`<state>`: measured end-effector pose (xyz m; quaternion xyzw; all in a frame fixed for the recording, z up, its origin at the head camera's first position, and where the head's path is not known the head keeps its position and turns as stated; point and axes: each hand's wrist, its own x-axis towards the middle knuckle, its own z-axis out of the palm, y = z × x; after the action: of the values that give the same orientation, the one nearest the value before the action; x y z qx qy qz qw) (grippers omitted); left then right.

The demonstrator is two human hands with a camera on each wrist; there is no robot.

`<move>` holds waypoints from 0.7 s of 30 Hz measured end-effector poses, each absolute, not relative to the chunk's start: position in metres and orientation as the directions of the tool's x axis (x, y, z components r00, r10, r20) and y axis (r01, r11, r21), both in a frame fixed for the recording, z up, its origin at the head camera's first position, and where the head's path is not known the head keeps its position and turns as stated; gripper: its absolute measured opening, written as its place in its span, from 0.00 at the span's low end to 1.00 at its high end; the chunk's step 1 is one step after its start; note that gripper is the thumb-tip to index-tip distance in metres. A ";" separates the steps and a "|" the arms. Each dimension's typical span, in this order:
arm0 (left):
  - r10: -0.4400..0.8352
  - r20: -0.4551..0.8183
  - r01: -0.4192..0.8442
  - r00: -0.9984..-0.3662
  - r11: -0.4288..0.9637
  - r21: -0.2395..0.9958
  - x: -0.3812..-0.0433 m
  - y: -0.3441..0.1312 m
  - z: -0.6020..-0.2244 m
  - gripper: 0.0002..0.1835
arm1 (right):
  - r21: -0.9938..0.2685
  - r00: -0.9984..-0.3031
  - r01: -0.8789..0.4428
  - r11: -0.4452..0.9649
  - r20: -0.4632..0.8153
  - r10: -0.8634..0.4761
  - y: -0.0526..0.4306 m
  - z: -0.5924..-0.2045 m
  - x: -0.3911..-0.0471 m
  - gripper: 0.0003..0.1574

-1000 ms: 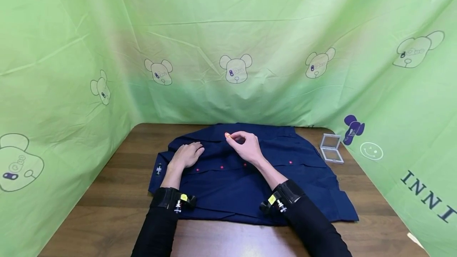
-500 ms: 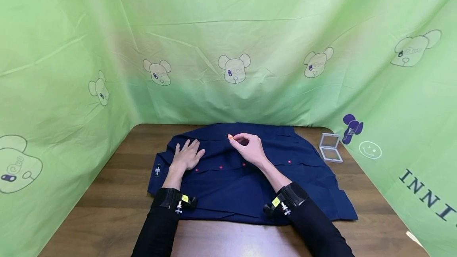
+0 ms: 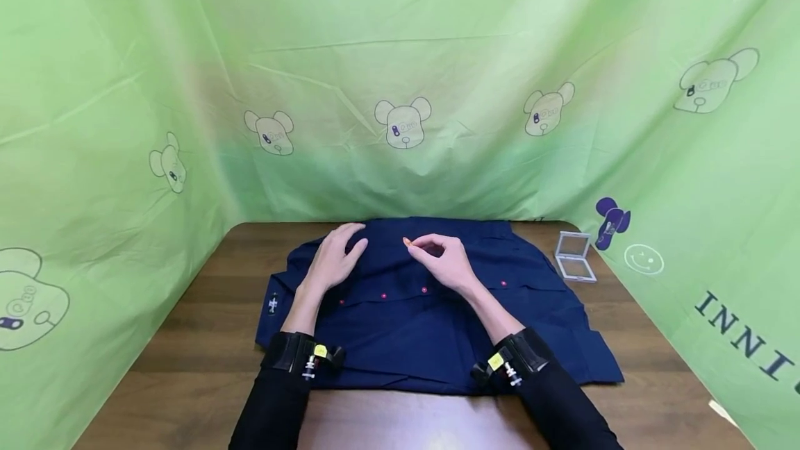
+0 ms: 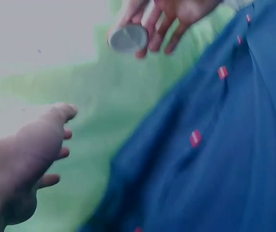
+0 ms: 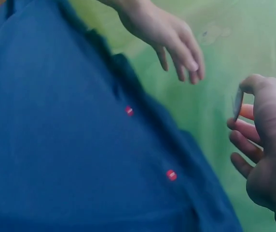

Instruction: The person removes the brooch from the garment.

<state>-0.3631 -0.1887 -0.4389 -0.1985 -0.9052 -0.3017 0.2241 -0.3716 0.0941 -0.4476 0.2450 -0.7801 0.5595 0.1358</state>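
Note:
A navy shirt (image 3: 400, 346) with several red buttons (image 3: 384, 296) lies spread on the wooden table. Over its far part, my right hand (image 3: 448, 264) pinches a small flat round disc (image 3: 407, 242) between thumb and fingers. From the head the disc looks orange; its other face (image 4: 128, 38) is pale grey in the left wrist view, and the right wrist view catches it nearly edge-on. My left hand (image 3: 331, 262) hovers above the shirt's left side, fingers extended and thumb apart, holding nothing. A gap separates the two hands.
An open square clear case (image 3: 575, 256) stands at the table's right, by the green curtain (image 3: 462, 179) that encloses the back and sides. Something small and silvery (image 3: 273, 303) is on the shirt's left edge. Bare wood (image 3: 187, 367) shows at left.
My left hand, earlier resting spread on the shirt, has lifted off and turned toward the right hand. The right hand has shifted slightly rightward, still pinching the disc, which has tilted.

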 end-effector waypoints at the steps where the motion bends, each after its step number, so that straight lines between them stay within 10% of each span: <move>1: 0.220 0.553 0.525 -0.804 0.698 0.486 -0.361 -0.185 -0.432 0.21 | -0.817 -0.843 -0.531 0.224 0.482 -0.240 0.095 -0.444 -0.370 0.12; 12: 0.300 0.709 0.743 -0.638 0.482 0.465 -0.327 -0.144 -0.367 0.20 | -0.903 -0.822 -0.355 -0.240 0.424 -0.381 0.108 -0.392 -0.347 0.15; 21: 0.409 0.716 0.822 -0.566 0.339 0.457 -0.299 -0.126 -0.342 0.18 | -0.901 -0.731 -0.270 -0.339 0.421 -0.536 0.113 -0.360 -0.321 0.13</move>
<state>-0.2995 -0.1263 -0.3417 -0.3946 -0.7799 -0.4183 0.2472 -0.3206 0.1130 -0.3600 0.3552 -0.5678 0.7371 -0.0902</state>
